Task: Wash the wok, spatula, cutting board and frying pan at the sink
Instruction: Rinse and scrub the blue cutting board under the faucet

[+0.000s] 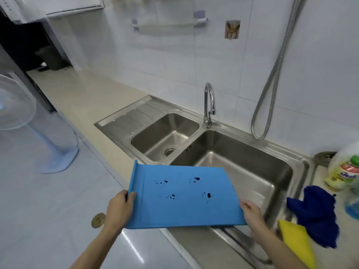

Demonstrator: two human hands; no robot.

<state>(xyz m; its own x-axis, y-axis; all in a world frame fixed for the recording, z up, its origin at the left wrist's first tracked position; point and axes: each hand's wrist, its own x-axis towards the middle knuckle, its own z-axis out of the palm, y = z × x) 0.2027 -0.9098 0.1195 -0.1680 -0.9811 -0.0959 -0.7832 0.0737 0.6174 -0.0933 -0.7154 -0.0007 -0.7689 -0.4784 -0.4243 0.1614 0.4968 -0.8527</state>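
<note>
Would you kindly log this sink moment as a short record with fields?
held item: blue cutting board, dark spots on top
left hand: grips the board's left edge
right hand: holds its right edge
board position: above the front rim of the large basin
faucet: no water visible
beside the sink: blue cloth, yellow sponge, soap bottle

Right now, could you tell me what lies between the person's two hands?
In the head view, the blue cutting board spans the gap, gripped by the left hand and the right hand at opposite edges.
</note>
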